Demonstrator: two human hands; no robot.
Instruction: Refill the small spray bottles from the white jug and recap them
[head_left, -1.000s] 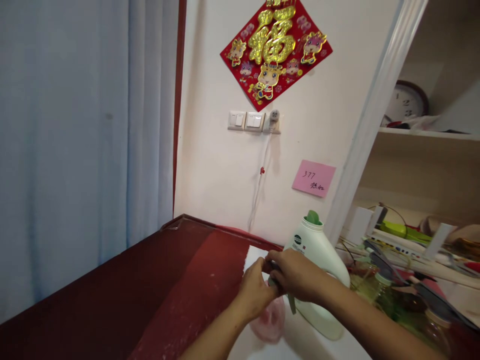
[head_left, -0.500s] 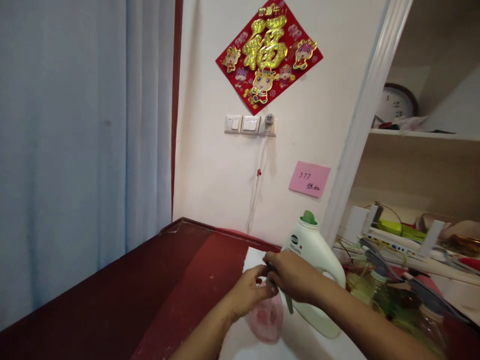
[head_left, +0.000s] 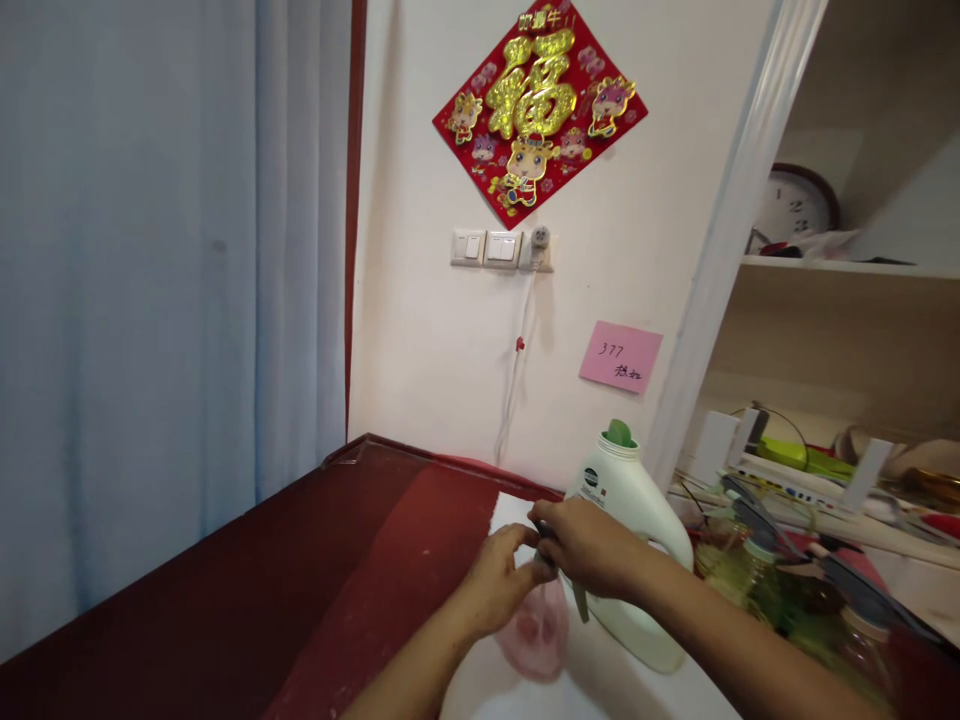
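Note:
A pinkish see-through bottle (head_left: 534, 635) stands on a white sheet (head_left: 480, 680). Around its neck, the fingers and thumb of my left hand (head_left: 501, 580) are closed. From above, my right hand (head_left: 589, 545) grips the dark grey spray head (head_left: 546, 530) on top of the bottle. A narrow grey-green piece, seemingly the trigger (head_left: 580, 602), juts down below the right hand. My fingers hide most of the head and the neck. Just behind the right forearm is a pale green detergent jug (head_left: 637, 500), uncapped, with something green poking out of its mouth.
The dark red table (head_left: 360, 560) reaches left to a blue curtain (head_left: 172, 300). At the right are several glass bottles (head_left: 757, 580) with grey tops and a cluttered shelf (head_left: 832, 490). A white cord (head_left: 512, 400) hangs from the wall socket.
The left hand's fingers have shifted slightly at the bottle's neck, and the thumb now lies straighter. The right hand keeps its grip on the head. The bottle and jug stay in place.

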